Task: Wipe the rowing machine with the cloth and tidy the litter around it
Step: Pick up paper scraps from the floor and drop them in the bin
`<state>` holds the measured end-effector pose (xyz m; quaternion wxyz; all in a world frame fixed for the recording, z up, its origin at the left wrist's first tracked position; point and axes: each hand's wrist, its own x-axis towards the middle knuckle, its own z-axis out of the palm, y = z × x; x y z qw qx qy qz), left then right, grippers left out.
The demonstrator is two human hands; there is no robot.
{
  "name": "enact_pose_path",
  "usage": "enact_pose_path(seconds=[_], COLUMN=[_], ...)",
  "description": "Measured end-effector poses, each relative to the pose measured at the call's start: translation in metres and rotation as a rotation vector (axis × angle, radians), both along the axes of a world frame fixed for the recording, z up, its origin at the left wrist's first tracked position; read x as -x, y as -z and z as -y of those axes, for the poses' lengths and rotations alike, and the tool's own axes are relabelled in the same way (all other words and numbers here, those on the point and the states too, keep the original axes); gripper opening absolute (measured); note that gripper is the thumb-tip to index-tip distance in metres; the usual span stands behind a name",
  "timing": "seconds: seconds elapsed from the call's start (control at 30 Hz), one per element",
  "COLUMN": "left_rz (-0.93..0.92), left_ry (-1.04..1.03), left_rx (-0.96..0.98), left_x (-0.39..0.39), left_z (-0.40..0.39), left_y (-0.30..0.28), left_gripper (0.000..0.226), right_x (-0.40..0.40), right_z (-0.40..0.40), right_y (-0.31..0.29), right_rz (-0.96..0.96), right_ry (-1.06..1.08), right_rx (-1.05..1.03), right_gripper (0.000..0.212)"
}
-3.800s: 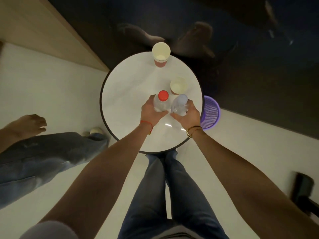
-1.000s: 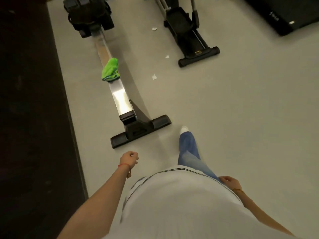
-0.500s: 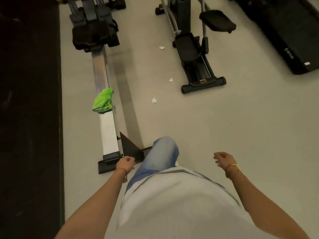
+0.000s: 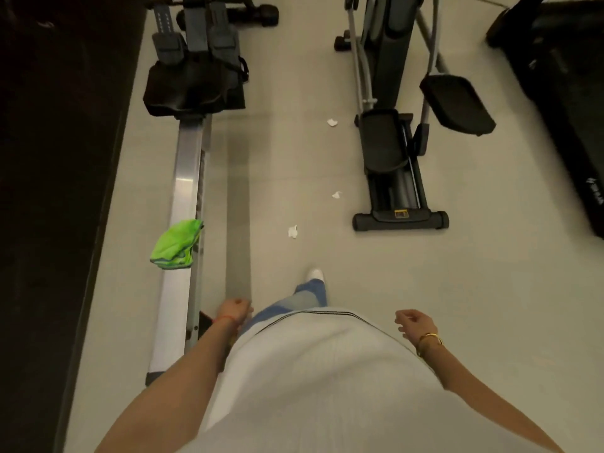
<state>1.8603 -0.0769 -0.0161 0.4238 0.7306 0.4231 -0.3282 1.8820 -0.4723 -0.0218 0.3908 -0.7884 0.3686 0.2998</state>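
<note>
The rowing machine's silver rail [image 4: 184,191] runs up the left side of the floor to its black seat [image 4: 192,89]. A bright green cloth [image 4: 176,245] lies folded on the rail, hanging over its left edge. Three small white scraps of litter lie on the floor to the right of the rail: one near [image 4: 293,231], one farther [image 4: 336,195], one farthest [image 4: 332,122]. My left hand [image 4: 233,310] hangs loosely curled beside the rail's near end, holding nothing. My right hand [image 4: 413,322] hangs loosely curled at my right side, holding nothing too.
An elliptical trainer [image 4: 392,152] stands right of the litter. A treadmill [image 4: 568,103] fills the far right edge. A dark wall or mat [image 4: 55,191] borders the left. My leg and white shoe [image 4: 315,274] step forward between the machines.
I have walked from the round table with bottles to the rowing machine. In the last second the view moved forward along the rail; the cloth and litter are closer. Both hands stay free.
</note>
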Motion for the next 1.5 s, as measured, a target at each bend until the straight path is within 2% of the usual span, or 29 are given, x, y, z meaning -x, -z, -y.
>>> enact_pose_path(seconds=[0.07, 0.17, 0.33, 0.47, 0.57, 0.7, 0.87, 1.0, 1.13, 1.3, 1.5], left_rz=[0.055, 0.108, 0.183, 0.192, 0.200, 0.220, 0.220, 0.242, 0.260, 0.225, 0.122], left_ry=[-0.090, -0.086, -0.106, -0.154, -0.169, -0.223, -0.249, -0.200, -0.083, 0.095, 0.218], left_rx=[0.029, 0.022, -0.014, -0.056, -0.163, -0.272, -0.341, -0.343, -0.347, -0.366, -0.348], left_x=[-0.055, -0.129, -0.225, -0.270, -0.293, -0.323, -0.356, -0.381, -0.408, -0.429, -0.421], left_z=[0.004, 0.008, 0.019, 0.025, 0.033, 0.041, 0.035, 0.020, 0.009, 0.002, 0.004], left_y=[-0.003, -0.014, -0.029, -0.016, -0.014, -0.010, 0.028, 0.106, 0.217, 0.383, 0.578], left_gripper=[0.032, 0.034, 0.031, 0.028, 0.027, 0.026, 0.024, 0.021, 0.024, 0.030, 0.044], right_x=[-0.036, -0.082, -0.156, -0.245, -0.329, -0.433, -0.528, -0.576, -0.605, -0.621, -0.637], right_z=[0.000, 0.014, 0.032, 0.046, 0.040, 0.003, -0.058, -0.099, -0.129, -0.145, -0.148], right_y=[-0.008, -0.001, -0.010, -0.009, -0.006, -0.011, 0.020, 0.095, 0.205, 0.384, 0.594], right_rz=[-0.013, -0.056, -0.158, -0.195, -0.146, 0.000, 0.097, 0.121, 0.158, 0.213, 0.254], right_ry=[-0.007, -0.019, -0.108, -0.254, -0.368, -0.482, -0.596, -0.665, -0.766, -0.891, -1.048], right_rx=[0.004, 0.009, 0.087, 0.153, 0.192, 0.145, 0.074, 0.055, 0.068, 0.091, 0.201], right_gripper=[0.013, 0.008, 0.022, 0.030, 0.031, 0.027, 0.025, 0.024, 0.029, 0.033, 0.041])
